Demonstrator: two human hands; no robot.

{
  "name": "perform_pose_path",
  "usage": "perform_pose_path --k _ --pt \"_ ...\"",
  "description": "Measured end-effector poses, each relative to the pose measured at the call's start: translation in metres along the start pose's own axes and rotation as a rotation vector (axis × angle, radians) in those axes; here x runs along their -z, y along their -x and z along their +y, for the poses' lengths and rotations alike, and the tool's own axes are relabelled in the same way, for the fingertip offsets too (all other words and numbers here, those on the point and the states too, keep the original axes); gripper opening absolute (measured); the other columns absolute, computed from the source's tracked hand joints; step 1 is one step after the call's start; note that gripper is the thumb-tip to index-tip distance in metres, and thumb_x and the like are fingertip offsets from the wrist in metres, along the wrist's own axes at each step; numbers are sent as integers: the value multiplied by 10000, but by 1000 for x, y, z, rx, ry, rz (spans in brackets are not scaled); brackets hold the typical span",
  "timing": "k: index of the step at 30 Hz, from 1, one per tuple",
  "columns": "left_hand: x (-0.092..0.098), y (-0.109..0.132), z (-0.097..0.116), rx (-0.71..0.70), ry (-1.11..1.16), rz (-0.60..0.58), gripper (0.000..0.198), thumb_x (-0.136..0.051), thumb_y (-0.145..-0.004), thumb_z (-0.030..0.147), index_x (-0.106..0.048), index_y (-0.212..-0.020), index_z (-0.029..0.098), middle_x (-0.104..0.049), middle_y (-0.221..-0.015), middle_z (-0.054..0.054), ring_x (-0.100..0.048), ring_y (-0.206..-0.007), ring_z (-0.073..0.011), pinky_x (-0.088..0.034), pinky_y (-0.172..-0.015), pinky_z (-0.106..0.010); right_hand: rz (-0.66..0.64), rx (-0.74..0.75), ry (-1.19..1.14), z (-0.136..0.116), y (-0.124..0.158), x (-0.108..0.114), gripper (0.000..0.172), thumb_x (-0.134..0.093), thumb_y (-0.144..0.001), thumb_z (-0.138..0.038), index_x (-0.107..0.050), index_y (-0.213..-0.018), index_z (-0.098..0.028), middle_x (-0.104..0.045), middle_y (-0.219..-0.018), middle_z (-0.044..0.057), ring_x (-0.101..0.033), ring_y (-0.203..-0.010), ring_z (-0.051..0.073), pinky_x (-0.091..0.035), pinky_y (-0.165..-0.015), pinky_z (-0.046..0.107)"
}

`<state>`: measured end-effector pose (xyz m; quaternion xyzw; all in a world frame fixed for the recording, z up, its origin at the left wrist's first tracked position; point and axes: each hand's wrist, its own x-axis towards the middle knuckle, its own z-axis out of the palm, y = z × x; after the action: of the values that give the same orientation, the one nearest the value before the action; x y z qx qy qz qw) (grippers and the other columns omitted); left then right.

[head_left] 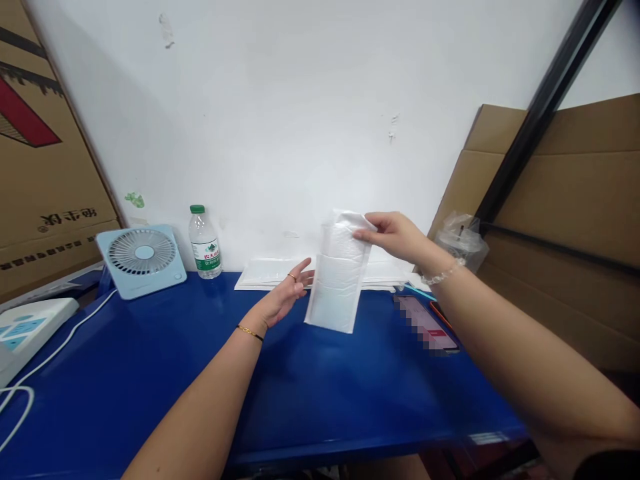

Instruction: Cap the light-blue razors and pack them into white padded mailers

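Bubble mailer (336, 280), white and padded, stands upright over the middle of the blue table (320, 400), in front of a plain white wall (300, 100). Whether its lower edge rests on the tabletop or hangs just above it cannot be told. Large cardboard boxes (40, 173) lean at the left, and more flat cardboard (580, 220) stands at the right behind a slanting black bar (543, 110). At the table's left edge lies a white device (25, 327) with a white cable (30, 373) trailing from it. Against the wall stand a pale blue desk fan (143, 259) and, just beside it, a water bottle (205, 243) with a green cap. A flat stack of mailers (270, 271) lies along the wall behind the raised one. To the right a phone (425, 323) lies flat on the table, and a plastic cup in a clear bag (460, 239) sits near the cardboard. Nothing stands between the hands and the mailer. The right hand (395, 235), a bead bracelet (443, 273) at its wrist, pinches the mailer's top edge between thumb and fingers. The left hand (287, 293), wearing a gold bangle (250, 332), is loosely spread with the palm turned toward the mailer's left edge, fingertips just beside it; contact cannot be told.
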<state>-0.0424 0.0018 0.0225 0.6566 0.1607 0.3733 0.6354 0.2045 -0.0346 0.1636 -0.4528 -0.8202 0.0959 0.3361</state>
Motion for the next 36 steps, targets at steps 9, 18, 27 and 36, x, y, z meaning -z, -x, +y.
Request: perform_pose_path --k 9,18,27,36 --pt "-3 -1 1 -21 -137 36 656 -572 -794 477 -322 -1373 297 -383 -1345 -92 -433 -1161 -222 -327 -972 -372 239 169 170 -2 48 -7 202 -526 -840 -288 -652 -966 -192 -662 -997 76 -588 -938 209 -469 -811 359" --pt "-50 2 6 115 -406 -328 378 -592 -772 492 -604 -962 166 -562 -831 -22 -499 -753 -130 -412 -702 -249 -203 47 -113 18 184 -100 75 -572 -836 -228 -637 -873 -213 -678 -963 39 -621 -917 163 -471 -820 257" --pt "-92 14 -23 97 -1088 -506 107 -614 -684 244 -592 -778 196 -527 -602 37 -454 -533 -108 -283 -492 -221 -26 -175 -16 20 194 -121 42 -534 -854 -213 -568 -831 -203 -631 -869 32 -581 -803 163 -455 -705 273" --pt "-78 10 -40 153 -1007 -280 239 -616 -680 289 -572 -899 206 -560 -676 11 -498 -592 -144 -289 -490 -228 -184 206 669 6 181 -134 97 -521 -810 -126 -601 -849 -164 -620 -743 52 -545 -674 182 -382 -609 310"
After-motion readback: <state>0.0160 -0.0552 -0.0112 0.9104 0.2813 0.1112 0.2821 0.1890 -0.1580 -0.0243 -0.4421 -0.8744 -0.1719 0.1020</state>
